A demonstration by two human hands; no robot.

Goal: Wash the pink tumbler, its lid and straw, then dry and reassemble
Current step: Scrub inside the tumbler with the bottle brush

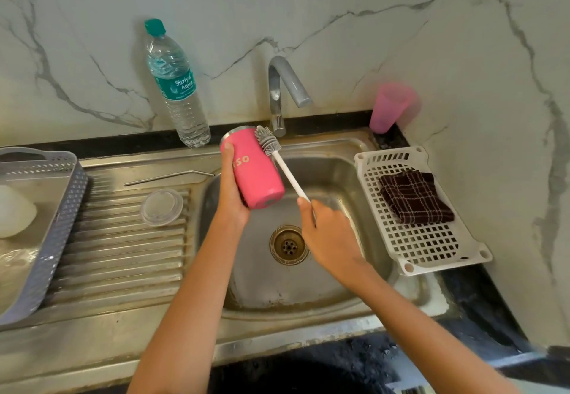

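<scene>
My left hand (229, 190) grips the pink tumbler (256, 171) over the sink basin (339, 174), tilted with its open rim pointing up and away. My right hand (327, 233) holds the white handle of a bottle brush (268, 140). The brush's grey bristle head rests against the tumbler's outer wall near the rim. On the ridged drainboard lie the clear lid (162, 207) and, farther back, the thin metal straw (169, 176).
The tap (283, 85) stands behind the basin; no water is seen running. A water bottle (175, 85) stands at back left and a pink plastic cup (390, 106) at back right. A white rack (431, 248) holds a dark checked cloth (415, 196). A grey basket (64, 208) sits far left.
</scene>
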